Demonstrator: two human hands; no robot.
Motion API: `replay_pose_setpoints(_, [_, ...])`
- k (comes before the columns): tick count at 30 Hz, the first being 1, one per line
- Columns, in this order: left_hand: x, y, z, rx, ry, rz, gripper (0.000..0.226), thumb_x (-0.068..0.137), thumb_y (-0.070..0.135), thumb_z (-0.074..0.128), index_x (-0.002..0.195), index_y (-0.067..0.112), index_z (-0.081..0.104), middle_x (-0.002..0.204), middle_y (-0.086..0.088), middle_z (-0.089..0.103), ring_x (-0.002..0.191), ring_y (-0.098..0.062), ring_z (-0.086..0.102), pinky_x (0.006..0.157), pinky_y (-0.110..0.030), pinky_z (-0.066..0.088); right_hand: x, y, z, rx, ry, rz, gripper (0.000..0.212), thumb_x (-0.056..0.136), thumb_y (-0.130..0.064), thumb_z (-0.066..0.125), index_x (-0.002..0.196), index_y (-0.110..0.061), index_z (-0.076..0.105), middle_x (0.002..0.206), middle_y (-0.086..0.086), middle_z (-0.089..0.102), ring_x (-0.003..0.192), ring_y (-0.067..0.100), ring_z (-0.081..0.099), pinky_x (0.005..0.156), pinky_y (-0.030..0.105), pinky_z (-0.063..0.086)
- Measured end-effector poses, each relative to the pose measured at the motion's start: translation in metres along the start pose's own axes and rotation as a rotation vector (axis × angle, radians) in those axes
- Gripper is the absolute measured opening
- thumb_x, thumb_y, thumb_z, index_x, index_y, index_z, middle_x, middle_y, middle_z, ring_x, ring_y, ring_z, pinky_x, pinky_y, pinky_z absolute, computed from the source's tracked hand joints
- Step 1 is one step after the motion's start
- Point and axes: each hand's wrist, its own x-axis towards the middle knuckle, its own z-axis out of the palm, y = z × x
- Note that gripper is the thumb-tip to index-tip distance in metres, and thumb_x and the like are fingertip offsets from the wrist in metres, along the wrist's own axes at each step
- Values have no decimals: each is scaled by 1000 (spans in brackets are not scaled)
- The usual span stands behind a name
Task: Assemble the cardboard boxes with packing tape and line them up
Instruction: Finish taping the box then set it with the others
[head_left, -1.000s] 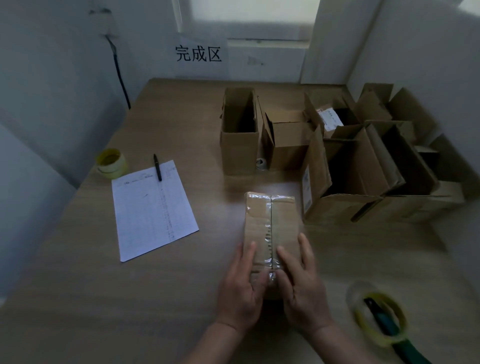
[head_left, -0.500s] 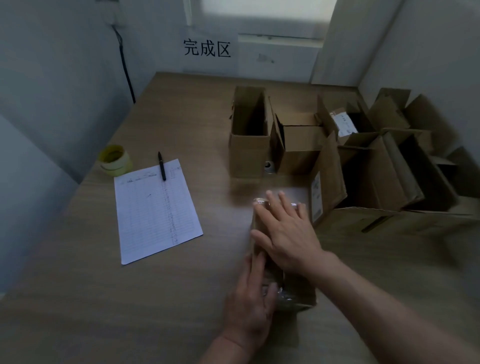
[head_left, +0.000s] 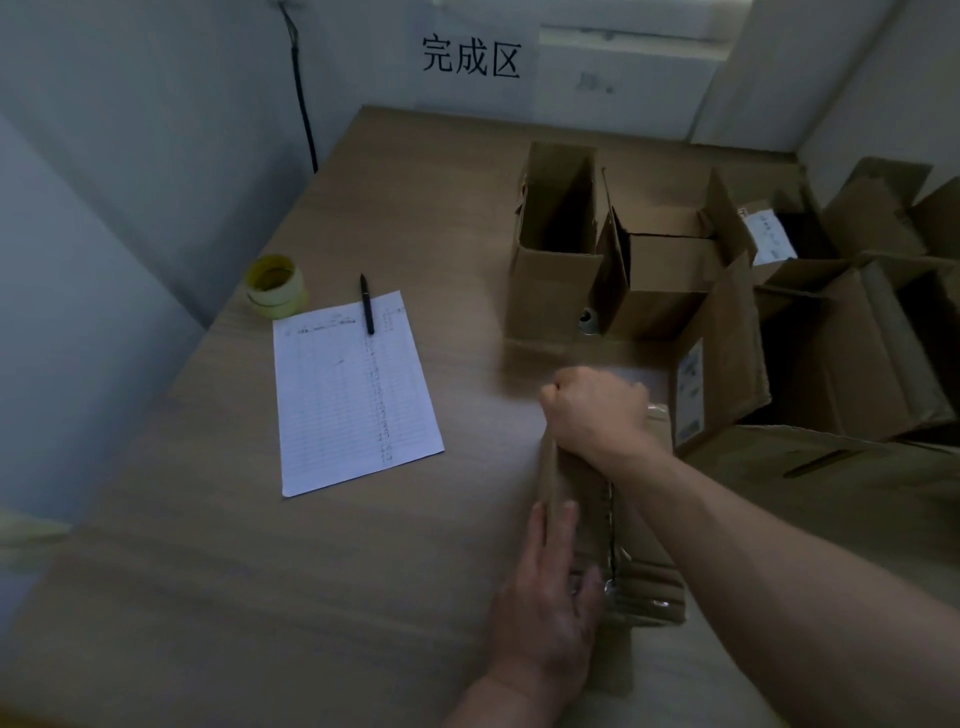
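Right hand (head_left: 597, 410) now farther along taped box (head_left: 587, 519), fingers curled over its far end; left hand (head_left: 550, 603) flat alongside.

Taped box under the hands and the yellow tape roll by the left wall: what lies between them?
In the head view, a printed sheet with a black pen on its top edge lies between the taped box and the yellow tape roll.
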Motion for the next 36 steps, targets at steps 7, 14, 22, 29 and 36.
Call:
replay_pose_setpoints(7, [0,1,2,-15,22,-13,65,83,62,28,146,55,12,160,1,24,138,-19,40,98,-30,44,-6,17,-19,225,-195,-111,52,98,-62,33,144,-41,42,151,-7,43,141,22,36,112,53,19])
replay_pose_setpoints(14, [2,1,8,-24,45,7,59,86,59,27,139,59,2,158,1,32,138,-9,35,101,-25,40,-26,90,14,398,38,-194,61,92,-57,35,138,-22,55,143,2,53,135,25,42,113,37,28])
replay_pose_setpoints(22, [3,0,4,-15,49,32,61,86,59,30,147,51,25,155,4,37,137,-14,42,100,-29,45,-134,92,47,846,73,-9,64,98,-48,41,155,-33,16,164,-7,8,149,1,0,114,18,7])
replay_pose_setpoints(29, [10,-9,-2,101,10,180,56,94,51,36,146,33,29,145,-7,50,121,-26,57,88,-41,56,-153,103,49,911,97,-110,74,85,-65,43,151,-33,35,156,-10,30,139,0,33,113,27,34])
replay_pose_setpoints(36, [13,-8,-6,91,-16,237,55,94,46,39,145,25,37,139,-6,55,117,-18,56,87,-33,53,-177,117,74,896,175,-148,59,85,-56,48,141,-53,30,151,-18,34,137,-8,33,112,19,32])
